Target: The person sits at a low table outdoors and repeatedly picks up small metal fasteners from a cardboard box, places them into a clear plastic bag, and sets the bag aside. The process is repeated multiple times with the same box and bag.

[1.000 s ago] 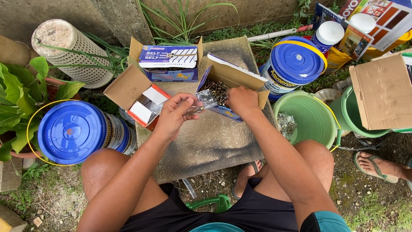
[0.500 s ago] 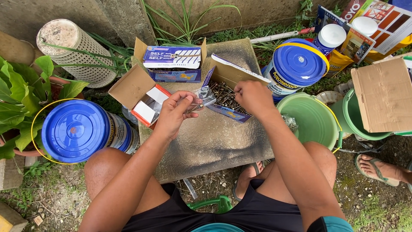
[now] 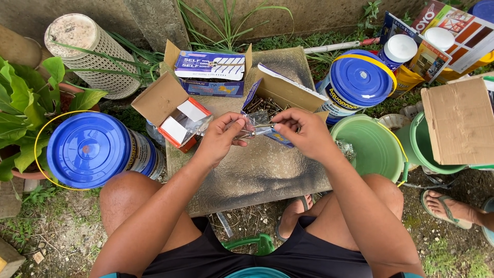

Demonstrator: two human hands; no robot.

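My left hand [image 3: 222, 136] and my right hand [image 3: 299, 134] meet over a grey stone slab [image 3: 257, 175] and together pinch a small clear plastic bag [image 3: 256, 125] with a thin metal screw at its mouth. Just beyond the hands lies an open blue box [image 3: 272, 100] full of dark screws. To the left of my left hand an open cardboard box [image 3: 172, 110] holds small red-and-white packs under clear plastic. A closed blue-and-white box [image 3: 210, 67] sits in another carton at the slab's far edge.
Blue-lidded pails stand at left [image 3: 87, 149] and at right [image 3: 360, 82]. Green buckets [image 3: 370, 146] sit right of the slab, one under a cardboard sheet [image 3: 458, 121]. Another person's sandalled foot [image 3: 450, 206] is at right. Leafy plant [image 3: 20, 108] and mesh cylinder [image 3: 82, 54] at left.
Both hands have drawn slightly closer to me, away from the screw box, while keeping hold of the small clear bag and screw. The view has shifted a little.
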